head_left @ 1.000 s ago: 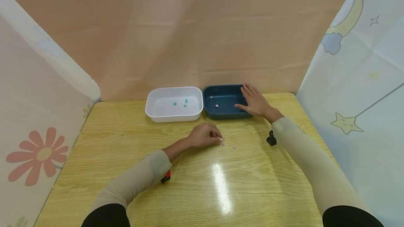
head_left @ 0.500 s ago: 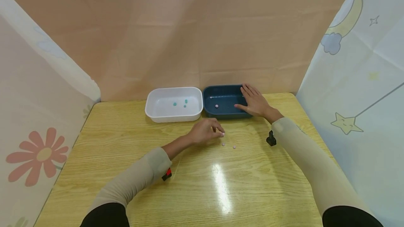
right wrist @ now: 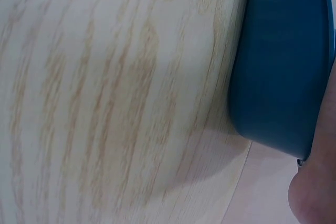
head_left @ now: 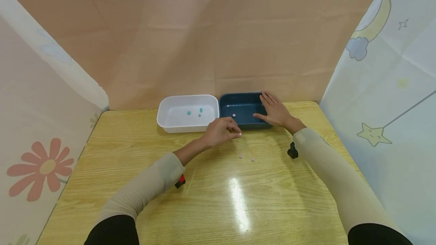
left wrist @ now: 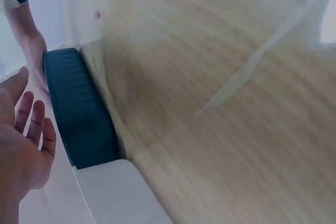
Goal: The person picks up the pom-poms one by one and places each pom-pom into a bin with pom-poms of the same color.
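My left hand (head_left: 218, 131) is raised over the table just in front of the dark blue tray (head_left: 246, 126), pinching a small pink ball (head_left: 240, 134) between thumb and fingertip. That ball is hidden in the left wrist view, where the left hand (left wrist: 23, 148) appears beside the tray. Across the tray's right end lies my right hand (head_left: 276, 112), fingers stretched and spread, thumb over the inside. Within the tray are a pink ball (head_left: 234, 115) and a smaller pale one (head_left: 228, 106). Two more pink balls, one left (head_left: 240, 157) and one right (head_left: 253, 160), lie on the table.
A white tray (head_left: 184, 129) stands directly left of the blue one, with several small green balls (head_left: 189, 113) inside. Both trays sit near the back edge of the wooden table (head_left: 136, 154), close to the peach backdrop (head_left: 163, 41). Printed sheets hang on both sides.
My left hand has lifted the pink ball off the table beside the other two and carried it back toward the blue tray. My right hand stays on the tray.
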### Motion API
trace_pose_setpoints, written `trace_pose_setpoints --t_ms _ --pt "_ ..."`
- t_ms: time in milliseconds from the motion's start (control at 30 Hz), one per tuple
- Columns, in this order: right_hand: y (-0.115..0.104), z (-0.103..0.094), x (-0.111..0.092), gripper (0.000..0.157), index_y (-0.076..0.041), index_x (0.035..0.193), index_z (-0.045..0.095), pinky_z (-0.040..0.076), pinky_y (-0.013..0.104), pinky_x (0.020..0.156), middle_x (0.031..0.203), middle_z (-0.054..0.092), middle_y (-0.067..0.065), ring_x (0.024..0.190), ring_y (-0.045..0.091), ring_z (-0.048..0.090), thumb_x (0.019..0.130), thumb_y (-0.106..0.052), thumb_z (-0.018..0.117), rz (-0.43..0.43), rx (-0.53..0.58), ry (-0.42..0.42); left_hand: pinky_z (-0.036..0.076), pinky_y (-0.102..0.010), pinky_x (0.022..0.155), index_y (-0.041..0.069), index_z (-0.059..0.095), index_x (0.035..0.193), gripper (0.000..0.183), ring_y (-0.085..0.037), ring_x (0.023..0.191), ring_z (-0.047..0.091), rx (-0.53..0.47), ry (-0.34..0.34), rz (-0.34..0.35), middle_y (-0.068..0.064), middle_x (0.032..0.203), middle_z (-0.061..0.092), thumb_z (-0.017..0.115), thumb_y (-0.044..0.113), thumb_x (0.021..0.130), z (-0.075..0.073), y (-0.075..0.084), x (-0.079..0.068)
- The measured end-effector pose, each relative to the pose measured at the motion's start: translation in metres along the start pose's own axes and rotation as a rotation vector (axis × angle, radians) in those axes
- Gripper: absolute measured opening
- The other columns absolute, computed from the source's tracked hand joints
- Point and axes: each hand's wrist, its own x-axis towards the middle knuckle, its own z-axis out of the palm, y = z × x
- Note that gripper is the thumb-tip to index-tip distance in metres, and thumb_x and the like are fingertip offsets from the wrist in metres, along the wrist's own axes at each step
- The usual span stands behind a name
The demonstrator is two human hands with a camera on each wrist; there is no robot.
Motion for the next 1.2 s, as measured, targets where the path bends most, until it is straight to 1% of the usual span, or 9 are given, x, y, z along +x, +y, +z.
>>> trace_pose_setpoints --t_ms 133,200,300,500,667,833,967,1100,1200 --pt "0.000 0.000 -0.001 0.100 0.008 0.166 0.014 0.004 0.056 0.131 0.176 0.004 0.025 0.164 0.041 0.003 0.104 -0.060 0.054 0.001 -0.010 0.001 0.049 -0.024 0.063 0.017 0.086 0.099 0.007 -0.013 0.079 0.065 0.027 0.036 -0.009 0.001 0.109 0.074 0.085 0.019 0.092 -0.006 0.001 0.007" --pt "0.000 0.001 -0.001 0.099 0.007 0.166 0.014 0.004 0.056 0.131 0.176 0.004 0.025 0.164 0.041 0.003 0.104 -0.059 0.055 0.002 -0.010 0.002 0.049 -0.025 0.062 0.017 0.086 0.100 0.008 -0.012 0.077 0.064 0.044 0.048 -0.018 -0.001 0.113 0.074 0.085 0.020 0.092 -0.009 0.001 0.010" --pt "0.001 0.002 -0.002 0.099 0.008 0.166 0.015 0.004 0.055 0.131 0.176 0.005 0.025 0.164 0.041 0.003 0.104 -0.057 0.056 0.003 -0.008 0.005 0.049 -0.024 0.064 0.018 0.086 0.101 0.009 -0.009 0.077 0.062 0.074 0.053 -0.040 -0.001 0.115 0.074 0.084 0.023 0.094 -0.014 0.000 0.015" --pt "0.002 0.002 0.000 0.099 0.007 0.166 0.013 0.004 0.055 0.131 0.176 0.003 0.024 0.164 0.040 0.001 0.104 -0.057 0.056 0.000 -0.007 0.006 0.046 -0.026 0.061 0.016 0.085 0.104 0.015 -0.012 0.075 0.059 0.082 0.065 -0.071 -0.002 0.107 0.074 0.082 0.028 0.095 -0.025 -0.008 0.024" --pt "0.002 0.001 0.000 0.098 0.006 0.166 0.013 0.004 0.055 0.131 0.176 0.003 0.024 0.164 0.040 0.002 0.104 -0.057 0.056 -0.005 -0.007 0.012 0.044 -0.026 0.059 0.015 0.086 0.104 0.015 -0.014 0.076 0.058 0.069 0.094 -0.100 -0.006 0.107 0.074 0.082 0.027 0.096 -0.032 -0.015 0.029" --pt "0.003 0.002 0.000 0.098 0.007 0.166 0.015 0.004 0.055 0.131 0.176 0.004 0.024 0.164 0.040 0.003 0.104 -0.055 0.057 -0.010 -0.008 0.019 0.044 -0.026 0.057 0.017 0.086 0.104 0.014 -0.013 0.076 0.059 0.100 0.122 -0.158 0.000 0.104 0.074 0.083 0.027 0.095 -0.035 -0.022 0.034" --pt "0.003 0.002 0.000 0.098 0.008 0.166 0.015 0.004 0.055 0.131 0.176 0.005 0.025 0.164 0.041 0.003 0.104 -0.056 0.057 -0.014 -0.006 0.017 0.044 -0.027 0.056 0.019 0.086 0.106 0.015 -0.014 0.075 0.058 0.122 0.126 -0.208 0.000 0.104 0.074 0.082 0.028 0.096 -0.037 -0.026 0.038" --pt "0.003 0.002 0.000 0.098 0.008 0.166 0.015 0.004 0.055 0.131 0.176 0.004 0.025 0.164 0.041 0.003 0.104 -0.057 0.056 -0.019 -0.007 0.012 0.042 -0.028 0.057 0.017 0.086 0.107 0.016 -0.015 0.075 0.058 0.112 0.146 -0.225 -0.002 0.102 0.073 0.082 0.027 0.096 -0.039 -0.029 0.042" --pt "0.003 0.002 0.000 0.099 0.008 0.165 0.015 0.003 0.055 0.131 0.176 0.003 0.025 0.164 0.041 0.002 0.105 -0.058 0.054 -0.021 -0.014 0.007 0.043 -0.027 0.059 0.016 0.086 0.108 0.017 -0.015 0.077 0.058 0.113 0.158 -0.233 -0.002 0.100 0.073 0.082 0.027 0.096 -0.039 -0.032 0.045"
